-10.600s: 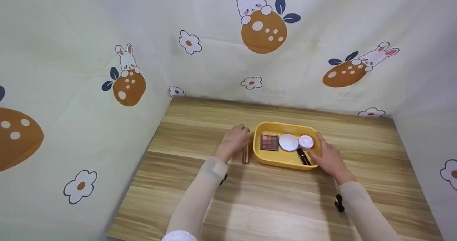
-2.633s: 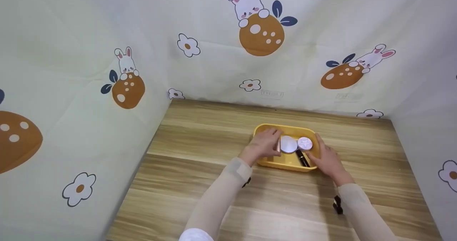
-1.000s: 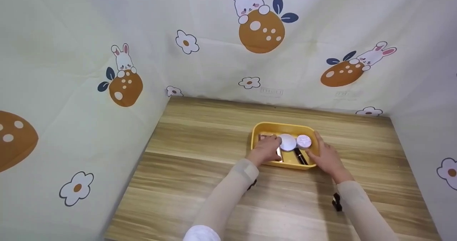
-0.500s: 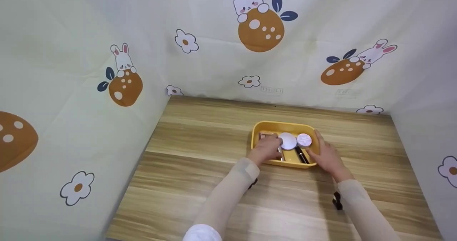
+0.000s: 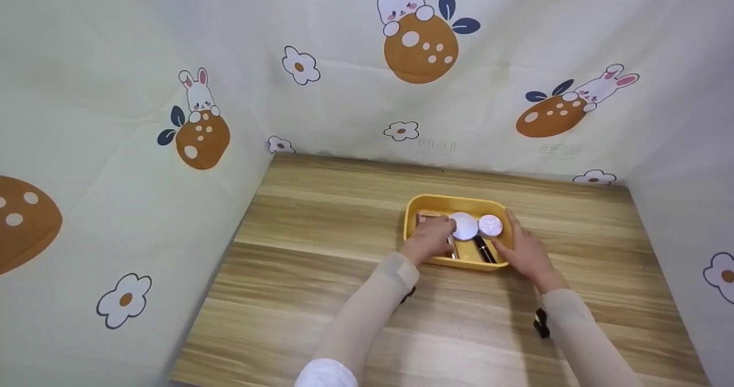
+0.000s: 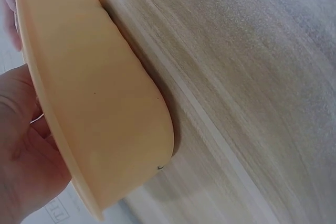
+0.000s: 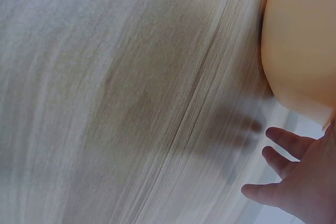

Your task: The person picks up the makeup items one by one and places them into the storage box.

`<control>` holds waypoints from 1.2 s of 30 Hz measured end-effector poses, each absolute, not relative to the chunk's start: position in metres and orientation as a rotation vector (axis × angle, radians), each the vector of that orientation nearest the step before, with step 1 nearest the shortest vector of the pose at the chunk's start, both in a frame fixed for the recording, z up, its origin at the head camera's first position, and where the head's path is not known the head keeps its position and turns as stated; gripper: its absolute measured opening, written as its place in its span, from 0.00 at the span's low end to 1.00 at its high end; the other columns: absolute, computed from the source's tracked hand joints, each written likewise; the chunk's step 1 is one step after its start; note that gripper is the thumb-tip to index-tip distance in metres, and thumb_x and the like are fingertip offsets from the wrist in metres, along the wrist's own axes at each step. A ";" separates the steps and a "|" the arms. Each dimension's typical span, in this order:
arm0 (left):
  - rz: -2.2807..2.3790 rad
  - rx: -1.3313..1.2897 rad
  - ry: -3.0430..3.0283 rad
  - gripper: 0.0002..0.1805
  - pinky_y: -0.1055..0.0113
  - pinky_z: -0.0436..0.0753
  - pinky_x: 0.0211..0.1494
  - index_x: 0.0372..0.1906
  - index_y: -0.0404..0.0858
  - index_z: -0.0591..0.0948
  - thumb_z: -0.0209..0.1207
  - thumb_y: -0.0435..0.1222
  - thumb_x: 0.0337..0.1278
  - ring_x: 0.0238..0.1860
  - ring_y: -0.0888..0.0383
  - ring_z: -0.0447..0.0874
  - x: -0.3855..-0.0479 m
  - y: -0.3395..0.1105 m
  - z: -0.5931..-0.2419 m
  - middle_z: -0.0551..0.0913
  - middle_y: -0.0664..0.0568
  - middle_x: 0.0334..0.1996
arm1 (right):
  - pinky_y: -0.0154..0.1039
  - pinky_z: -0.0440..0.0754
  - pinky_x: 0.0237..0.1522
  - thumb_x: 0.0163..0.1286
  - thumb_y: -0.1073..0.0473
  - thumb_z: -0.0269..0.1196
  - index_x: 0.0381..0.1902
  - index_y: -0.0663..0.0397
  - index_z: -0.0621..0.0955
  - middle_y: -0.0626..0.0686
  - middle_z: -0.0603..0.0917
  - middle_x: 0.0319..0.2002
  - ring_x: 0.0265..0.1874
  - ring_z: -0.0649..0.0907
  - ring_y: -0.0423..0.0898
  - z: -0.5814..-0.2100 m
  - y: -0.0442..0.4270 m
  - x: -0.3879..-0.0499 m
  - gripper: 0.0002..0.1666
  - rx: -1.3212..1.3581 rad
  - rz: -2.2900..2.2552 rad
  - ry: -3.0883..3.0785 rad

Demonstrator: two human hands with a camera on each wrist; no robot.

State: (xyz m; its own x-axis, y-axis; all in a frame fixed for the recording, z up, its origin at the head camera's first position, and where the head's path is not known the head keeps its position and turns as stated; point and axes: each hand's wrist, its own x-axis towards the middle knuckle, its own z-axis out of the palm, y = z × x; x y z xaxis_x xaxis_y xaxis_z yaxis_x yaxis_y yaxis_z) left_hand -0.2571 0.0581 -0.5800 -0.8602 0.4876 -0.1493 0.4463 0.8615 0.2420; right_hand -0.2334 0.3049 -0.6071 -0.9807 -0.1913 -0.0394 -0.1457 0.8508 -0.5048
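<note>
A yellow tray stands on the wooden table, holding several makeup items. My left hand reaches over its left part, fingers curled around the upper end of a slim rose-gold tube; the contact itself is mostly hidden. Under that hand, an eyeshadow palette shows only its far edge. To the right lie a round white compact, a small round embossed case and a black tube. My right hand grips the tray's right end, thumb inside; in the right wrist view several fingers spread outside the wall.
Wood-grain tabletop surrounds the tray. A pale cloth wall printed with rabbits and flowers rises behind the table and along both sides. The left wrist view is mostly filled by the tray's outer wall and tabletop.
The rose-gold tube lay left of the tray at first; my left hand brought it over and lowered it inside. Lately that hand has shifted only slightly right. My right hand stays at the tray's right end.
</note>
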 end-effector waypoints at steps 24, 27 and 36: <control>0.168 0.786 2.848 0.17 0.62 0.84 0.51 0.51 0.44 0.79 0.65 0.45 0.60 0.51 0.54 0.82 -0.257 0.046 -0.587 0.84 0.51 0.46 | 0.71 0.65 0.67 0.72 0.41 0.57 0.80 0.59 0.44 0.79 0.69 0.65 0.63 0.70 0.78 -0.607 0.300 -0.234 0.53 -0.283 -0.775 2.944; 0.158 0.775 2.872 0.14 0.62 0.84 0.51 0.51 0.44 0.80 0.63 0.41 0.63 0.51 0.54 0.83 -0.256 0.046 -0.586 0.85 0.51 0.47 | 0.71 0.64 0.68 0.72 0.41 0.57 0.80 0.57 0.43 0.79 0.68 0.65 0.64 0.69 0.78 -0.607 0.300 -0.235 0.53 -0.279 -0.772 2.931; 0.209 0.756 2.928 0.08 0.62 0.84 0.49 0.46 0.44 0.82 0.57 0.38 0.67 0.46 0.54 0.84 -0.258 0.042 -0.581 0.85 0.52 0.44 | 0.72 0.64 0.66 0.72 0.42 0.58 0.80 0.58 0.44 0.80 0.69 0.65 0.63 0.70 0.78 -0.605 0.299 -0.235 0.53 -0.293 -0.754 2.936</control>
